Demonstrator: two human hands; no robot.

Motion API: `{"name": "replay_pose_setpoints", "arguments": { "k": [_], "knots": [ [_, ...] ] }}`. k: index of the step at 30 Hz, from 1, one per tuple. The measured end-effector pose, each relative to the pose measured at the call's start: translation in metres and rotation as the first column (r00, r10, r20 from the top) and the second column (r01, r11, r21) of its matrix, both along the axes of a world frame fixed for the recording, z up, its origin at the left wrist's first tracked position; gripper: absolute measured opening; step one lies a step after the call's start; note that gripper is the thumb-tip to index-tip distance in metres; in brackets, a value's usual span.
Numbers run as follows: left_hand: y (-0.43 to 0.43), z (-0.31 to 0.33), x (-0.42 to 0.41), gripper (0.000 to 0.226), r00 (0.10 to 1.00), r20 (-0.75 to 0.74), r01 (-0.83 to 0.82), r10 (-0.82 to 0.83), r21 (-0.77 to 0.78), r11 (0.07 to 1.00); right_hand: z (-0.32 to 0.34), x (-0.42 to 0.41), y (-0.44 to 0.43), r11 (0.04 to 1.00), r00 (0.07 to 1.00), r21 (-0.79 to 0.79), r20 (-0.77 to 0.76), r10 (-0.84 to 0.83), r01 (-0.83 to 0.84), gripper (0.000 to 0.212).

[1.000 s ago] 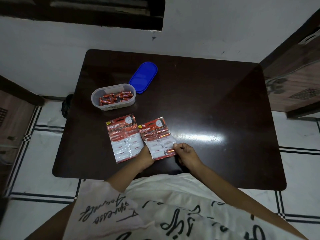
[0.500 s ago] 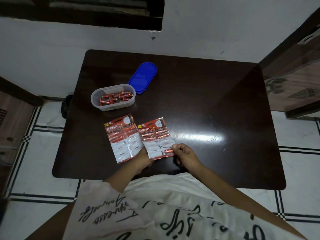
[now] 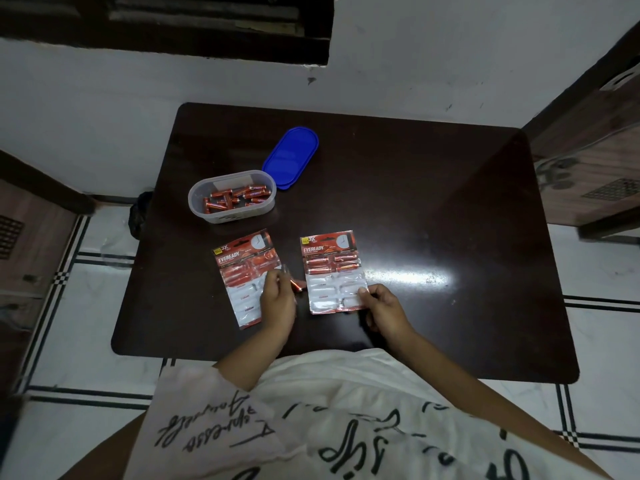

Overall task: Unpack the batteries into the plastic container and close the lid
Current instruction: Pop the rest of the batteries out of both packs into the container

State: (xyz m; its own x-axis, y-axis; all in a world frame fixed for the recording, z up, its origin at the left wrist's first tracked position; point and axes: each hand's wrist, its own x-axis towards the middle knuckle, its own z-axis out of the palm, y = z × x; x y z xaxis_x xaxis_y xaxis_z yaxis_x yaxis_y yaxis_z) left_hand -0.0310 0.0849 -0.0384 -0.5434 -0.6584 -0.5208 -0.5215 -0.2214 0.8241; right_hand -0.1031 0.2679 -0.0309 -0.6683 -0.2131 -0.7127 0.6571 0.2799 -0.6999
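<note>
The dark tabletop (image 3: pixel 450 209) has rounded corners; its far edge meets a white wall (image 3: pixel 415 64), its near edge is at the person's body, and tiled floor (image 3: pixel 104 306) shows past the left and right edges. Everything sits on the left half, so a wide stretch of tabletop with a glare of light lies open to the right of the packs. The clear container (image 3: pixel 232 197) stands near the far left, close to the left edge, open, with loose red batteries (image 3: pixel 239 197) heaped inside. The blue lid (image 3: pixel 290 157) lies flat just beside its far right end. Nearer the person two blister packs lie side by side with a gap between them. The left pack (image 3: pixel 242 271) and the right pack (image 3: pixel 332 268) both show batteries in their far rows and white pockets in the near rows. The left hand (image 3: pixel 277 303) is over the near right part of the left pack, its fingers curled round one battery (image 3: pixel 298 286), which points into the gap. The right hand (image 3: pixel 381 306) pinches the near right corner of the right pack, thumb on top.
</note>
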Motion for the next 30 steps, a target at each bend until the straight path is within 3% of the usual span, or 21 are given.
{"name": "replay_pose_setpoints", "arguments": {
  "k": [2,3,5,6,7,8,10,12,14,16,19,23,27,30],
  "knots": [
    [-0.008,0.008,-0.005,0.025,1.000,-0.012,0.005,-0.005,-0.066,0.998,-0.004,0.000,0.004,0.989,0.986,0.091,-0.108,0.126,-0.116,0.025],
    [-0.013,0.015,-0.008,0.024,1.000,-0.025,0.004,-0.006,-0.065,0.998,-0.003,-0.002,0.006,0.934,0.938,0.252,-0.172,0.301,-0.253,0.029],
    [-0.023,0.025,-0.015,0.020,0.999,-0.032,-0.025,0.025,0.007,1.000,0.000,-0.007,0.009,0.661,0.767,0.646,-0.179,0.617,-0.381,0.032],
    [-0.030,0.028,-0.019,0.021,0.998,-0.023,-0.061,0.063,0.075,0.995,0.004,-0.011,0.008,0.575,0.720,0.741,-0.183,0.669,-0.346,0.029],
    [-0.038,0.033,-0.023,0.022,0.994,0.004,-0.105,0.106,0.161,0.981,0.012,-0.014,0.004,0.574,0.715,0.763,-0.222,0.663,-0.296,0.024],
    [-0.047,0.037,-0.027,0.021,0.987,0.037,-0.158,0.153,0.257,0.954,0.016,-0.018,-0.003,0.619,0.736,0.739,-0.261,0.625,-0.264,0.019],
    [-0.065,0.046,-0.034,0.012,0.967,0.076,-0.251,0.244,0.468,0.847,0.028,-0.027,-0.026,0.813,0.847,0.531,-0.297,0.441,-0.237,0.009],
    [-0.083,0.056,-0.040,0.015,0.938,0.070,-0.308,0.340,0.622,0.720,0.042,-0.040,-0.063,0.968,0.975,0.190,-0.120,0.187,-0.162,0.010],
    [-0.103,0.066,-0.045,0.018,0.907,0.045,-0.338,0.419,0.674,0.657,0.056,-0.057,-0.110,0.995,0.989,-0.096,0.148,0.013,0.001,0.025],
    [-0.125,0.073,-0.053,0.012,0.890,0.023,-0.342,0.455,0.694,0.634,0.065,-0.070,-0.156,0.972,0.969,-0.225,0.247,-0.016,0.073,0.033],
    [-0.158,0.078,-0.069,0.006,0.886,0.001,-0.333,0.464,0.699,0.633,0.077,-0.084,-0.219,0.956,0.972,-0.291,0.234,0.027,0.043,0.027],
    [-0.191,0.083,-0.090,0.016,0.878,0.031,-0.374,0.477,0.667,0.645,0.065,-0.097,-0.286,0.976,0.980,-0.193,0.188,-0.067,0.103,0.017],
    [-0.202,0.082,-0.100,0.018,0.902,0.071,-0.370,0.427,0.638,0.675,0.049,-0.101,-0.305,0.993,0.987,-0.070,0.138,-0.084,0.095,0.027],
    [-0.205,0.080,-0.103,0.017,0.920,0.094,-0.357,0.380,0.601,0.715,0.046,-0.098,-0.299,0.991,0.990,-0.101,0.120,-0.077,0.089,0.023]
  ]
}}
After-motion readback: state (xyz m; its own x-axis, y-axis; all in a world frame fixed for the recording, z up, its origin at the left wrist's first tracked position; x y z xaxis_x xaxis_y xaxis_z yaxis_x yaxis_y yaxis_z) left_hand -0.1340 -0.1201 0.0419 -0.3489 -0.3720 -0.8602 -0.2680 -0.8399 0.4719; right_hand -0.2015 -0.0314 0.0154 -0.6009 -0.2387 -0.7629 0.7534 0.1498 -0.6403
